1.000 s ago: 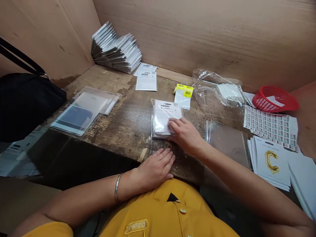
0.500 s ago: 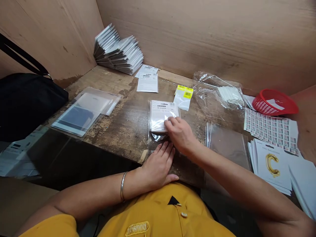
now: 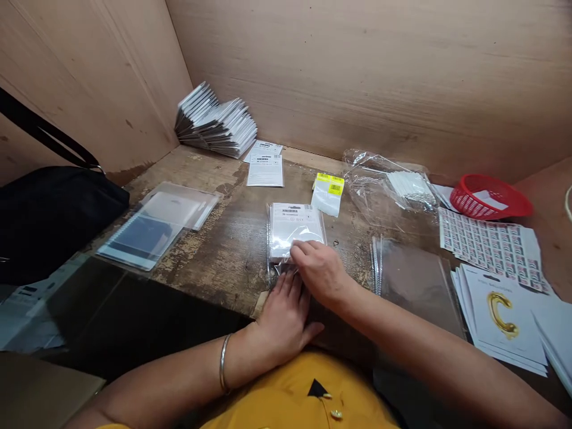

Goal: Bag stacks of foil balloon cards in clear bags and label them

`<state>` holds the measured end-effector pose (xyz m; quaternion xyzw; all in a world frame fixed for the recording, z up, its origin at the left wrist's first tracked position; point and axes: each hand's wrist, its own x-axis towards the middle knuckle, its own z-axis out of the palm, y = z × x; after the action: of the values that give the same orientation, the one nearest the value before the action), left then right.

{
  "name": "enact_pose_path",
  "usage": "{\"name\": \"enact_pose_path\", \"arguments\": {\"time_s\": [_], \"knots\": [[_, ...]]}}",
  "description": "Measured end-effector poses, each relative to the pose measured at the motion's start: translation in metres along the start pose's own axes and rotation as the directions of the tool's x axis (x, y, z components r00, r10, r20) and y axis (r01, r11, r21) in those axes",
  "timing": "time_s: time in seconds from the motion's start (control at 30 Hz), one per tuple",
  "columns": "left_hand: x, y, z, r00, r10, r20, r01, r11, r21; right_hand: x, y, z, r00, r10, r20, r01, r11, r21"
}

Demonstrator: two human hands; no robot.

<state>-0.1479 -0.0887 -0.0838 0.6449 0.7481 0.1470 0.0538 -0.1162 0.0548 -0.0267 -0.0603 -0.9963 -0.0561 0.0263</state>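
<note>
The table spreads beneath both sets of fingers, its worn surface likely giving slick film some drag. Clear sleeves lie to the right of the right fingers, well apart from them. The left hand rests palm down, its fingers laid out long and slightly fanned, thumb apart, tips at the near end of the pack. The right hand curls over the pack's near right corner; its thumb is hidden, so I cannot tell whether it pinches or only presses. The pack, cards in clear film, lies flat on the table just beyond the left fingertips and under the right ones. It looks light and fairly stiff, the glossy film probably slippery, so cards could slide; the side edges seem the surest hold. Loose film at its near end, right by the left fingertips, looks thin, soft and easily creased.
</note>
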Motion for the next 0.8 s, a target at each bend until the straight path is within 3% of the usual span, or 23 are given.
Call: {"name": "enact_pose_path", "arguments": {"time_s": [0.17,0.23,0.3,0.37,0.43,0.47,0.5,0.53,0.57,0.67,0.8], "knots": [[0.001,0.005,-0.006,0.999,-0.034,0.029,0.035,0.999,-0.040,0.003,-0.006,0.002,0.999,0.043,-0.013,-0.042,0.998,0.047],[-0.005,0.005,-0.026,0.997,-0.030,0.067,0.038,0.993,-0.110,-0.004,0.002,0.000,0.997,0.070,-0.024,-0.067,0.990,0.120],[-0.014,-0.003,-0.056,0.992,0.036,0.122,0.001,0.959,-0.285,-0.018,0.019,-0.004,0.998,0.065,-0.015,-0.059,0.962,0.268],[-0.017,-0.022,-0.085,0.985,0.093,0.145,0.000,0.842,-0.539,-0.034,0.042,-0.005,0.997,0.072,0.028,-0.076,0.884,0.462],[-0.005,-0.051,-0.101,0.989,-0.140,0.053,0.138,0.716,-0.684,-0.043,0.065,-0.001,0.975,0.203,0.093,-0.217,0.770,0.600],[0.006,-0.065,-0.102,0.947,-0.318,-0.037,0.198,0.674,-0.712,-0.042,0.073,0.003,0.940,0.315,0.133,-0.326,0.712,0.622],[0.021,-0.078,-0.099,0.878,-0.467,-0.108,0.260,0.654,-0.710,-0.038,0.078,0.007,0.891,0.420,0.171,-0.429,0.659,0.617],[0.038,-0.088,-0.091,0.816,-0.565,-0.122,0.334,0.633,-0.698,-0.031,0.079,0.012,0.844,0.497,0.200,-0.507,0.619,0.600],[0.055,-0.095,-0.082,0.788,-0.611,-0.079,0.405,0.611,-0.680,-0.023,0.077,0.017,0.820,0.531,0.215,-0.545,0.606,0.580],[0.094,-0.098,-0.055,0.817,-0.576,0.015,0.447,0.617,-0.648,0.000,0.064,0.029,0.842,0.491,0.223,-0.524,0.649,0.551],[0.109,-0.088,-0.038,0.862,-0.504,0.049,0.453,0.724,-0.520,0.010,0.057,0.035,0.842,0.480,0.247,-0.536,0.694,0.481]]}}
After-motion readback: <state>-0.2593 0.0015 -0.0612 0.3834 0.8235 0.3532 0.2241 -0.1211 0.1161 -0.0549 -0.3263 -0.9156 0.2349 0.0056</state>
